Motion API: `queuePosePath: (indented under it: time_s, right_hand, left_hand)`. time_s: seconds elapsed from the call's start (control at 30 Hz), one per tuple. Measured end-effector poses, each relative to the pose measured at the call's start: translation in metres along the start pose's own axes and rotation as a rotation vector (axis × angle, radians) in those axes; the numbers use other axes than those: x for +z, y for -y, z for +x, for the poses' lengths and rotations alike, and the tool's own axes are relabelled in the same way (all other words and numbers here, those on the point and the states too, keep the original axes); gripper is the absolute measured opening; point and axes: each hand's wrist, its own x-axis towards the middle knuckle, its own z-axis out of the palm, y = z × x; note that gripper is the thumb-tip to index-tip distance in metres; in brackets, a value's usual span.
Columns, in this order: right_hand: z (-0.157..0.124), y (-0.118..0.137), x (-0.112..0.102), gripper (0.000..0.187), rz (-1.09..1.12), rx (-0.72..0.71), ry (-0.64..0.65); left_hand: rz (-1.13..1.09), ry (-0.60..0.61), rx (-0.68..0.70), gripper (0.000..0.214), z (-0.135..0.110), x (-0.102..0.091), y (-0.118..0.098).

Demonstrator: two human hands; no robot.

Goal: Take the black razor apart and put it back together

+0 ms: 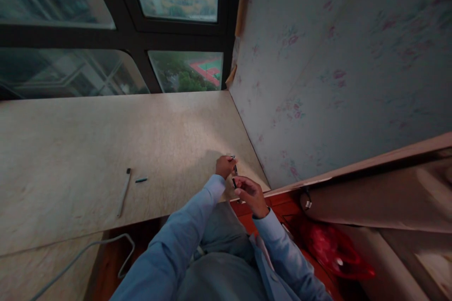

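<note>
Both my hands are close together at the near right corner of a pale stone sill point(106, 150). My left hand point(224, 166) is closed around the top of a thin dark pen-like object point(235, 169). Just below it, my right hand point(249, 192) pinches a small dark piece point(234, 183), perhaps the same object's lower end or its cap. Both arms wear light blue sleeves. Further left on the sill lie a slim light-coloured pen point(124, 192) and a short dark cap-like piece point(141, 180), out of reach of either hand.
A floral-papered wall point(335, 66) rises at the right. Dark-framed windows point(141, 33) stand behind the sill. A white cable point(84, 251) hangs off the sill's front edge. A red plastic bag point(335, 254) lies on the floor at right, below a padded ledge point(381, 197).
</note>
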Motion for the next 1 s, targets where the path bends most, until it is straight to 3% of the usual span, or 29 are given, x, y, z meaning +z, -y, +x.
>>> queuePosePath:
  time_s: [0.2, 0.43, 0.57, 0.67, 0.7, 0.8, 0.9, 1.0]
  right_hand:
    - [0.004, -0.002, -0.008, 0.032, 0.016, 0.050, -0.006]
    - [0.013, 0.002, -0.004, 0.030, -0.039, -0.010, -0.060]
    - [0.018, 0.008, 0.005, 0.030, -0.116, -0.051, -0.081]
    - [0.021, 0.016, 0.013, 0.029, -0.181, -0.078, -0.091]
    - [0.021, 0.020, 0.016, 0.029, -0.205, -0.087, -0.092]
    - [0.021, 0.031, 0.025, 0.029, -0.268, -0.111, -0.085]
    - [0.017, 0.040, 0.039, 0.031, -0.306, -0.122, -0.068]
    - [0.011, 0.044, 0.056, 0.033, -0.332, -0.119, -0.061]
  left_hand:
    - [0.140, 0.020, -0.024, 0.028, 0.007, 0.001, -0.001]
    - [0.221, -0.009, 0.029, 0.028, 0.010, -0.011, -0.001]
    - [0.159, -0.071, 0.098, 0.036, -0.003, -0.023, 0.003]
    - [0.067, -0.141, 0.159, 0.042, -0.027, -0.039, 0.009]
    - [0.019, -0.169, 0.196, 0.041, -0.038, -0.046, 0.011]
    - [-0.214, -0.315, 0.525, 0.034, -0.075, -0.069, 0.017]
    - [-0.123, -0.376, 0.758, 0.034, -0.106, -0.089, 0.019]
    - [-0.062, -0.404, 0.853, 0.037, -0.123, -0.101, 0.017]
